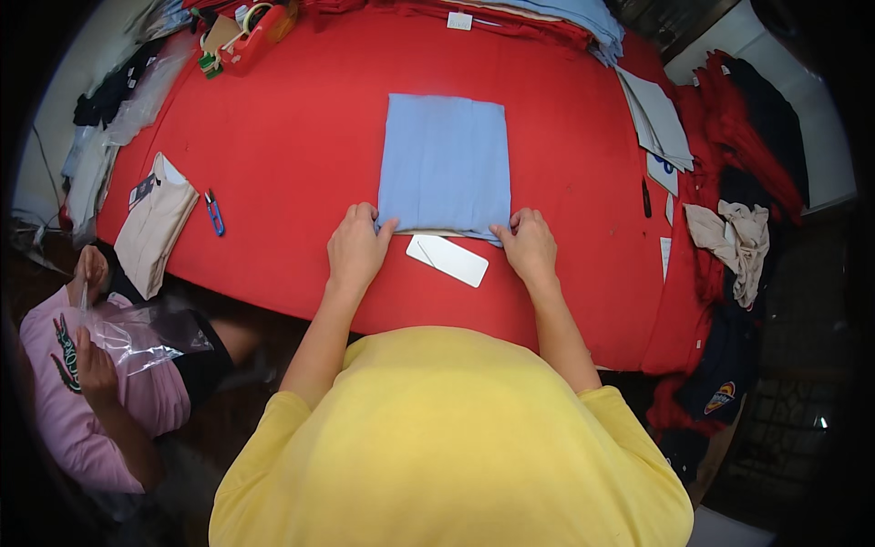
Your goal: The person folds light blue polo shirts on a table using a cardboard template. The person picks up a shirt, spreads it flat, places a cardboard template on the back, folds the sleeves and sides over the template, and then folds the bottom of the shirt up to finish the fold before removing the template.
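A light blue garment (445, 164), folded into a flat rectangle, lies on the red cloth in front of me. My left hand (356, 244) grips its near left corner between thumb and fingers. At the near right corner, my right hand (530, 244) pinches the fabric the same way. Just below the near edge, between my wrists, rests a white hang tag (447, 260) with rounded corners. A thin cream strip shows along that edge. The fingertips are partly hidden under the cloth.
Left of me lie blue thread snips (214, 213) and a folded beige garment (157, 223). A person in pink (109, 365) sits there holding clear plastic. White cards (654, 118) and piled red clothes (743, 137) line the right. A red tray (260, 36) holds tape at the far left.
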The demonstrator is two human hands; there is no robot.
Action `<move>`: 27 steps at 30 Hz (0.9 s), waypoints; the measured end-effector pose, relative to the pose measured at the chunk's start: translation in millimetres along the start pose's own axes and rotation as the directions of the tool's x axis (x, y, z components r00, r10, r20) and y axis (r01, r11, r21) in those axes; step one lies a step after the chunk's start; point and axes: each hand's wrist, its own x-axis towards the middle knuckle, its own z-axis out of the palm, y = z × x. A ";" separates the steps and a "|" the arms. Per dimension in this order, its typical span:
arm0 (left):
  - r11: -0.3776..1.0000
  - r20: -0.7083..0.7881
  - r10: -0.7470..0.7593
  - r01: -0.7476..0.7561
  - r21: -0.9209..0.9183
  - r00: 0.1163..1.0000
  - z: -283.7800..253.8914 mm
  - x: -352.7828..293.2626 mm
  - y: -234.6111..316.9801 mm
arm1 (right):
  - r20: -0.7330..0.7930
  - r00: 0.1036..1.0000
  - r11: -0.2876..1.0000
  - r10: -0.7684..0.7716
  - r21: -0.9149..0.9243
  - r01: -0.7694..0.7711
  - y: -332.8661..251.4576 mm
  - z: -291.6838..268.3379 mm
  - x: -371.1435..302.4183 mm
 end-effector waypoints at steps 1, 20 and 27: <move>0.999 -0.024 0.019 -0.019 -0.028 1.000 5.2 1.7 -4.7 | -0.028 0.999 1.000 -0.020 0.007 0.021 2.5 4.7 -1.2; 0.520 0.048 0.415 -0.194 -0.832 0.908 -157.6 38.1 74.8 | -0.052 0.925 0.281 -0.376 0.945 0.168 -31.3 -178.3 20.1; 0.783 0.170 0.208 -0.060 -0.619 0.963 -58.7 136.6 48.0 | 0.121 0.976 0.494 -0.181 0.869 -0.017 11.4 -73.1 115.3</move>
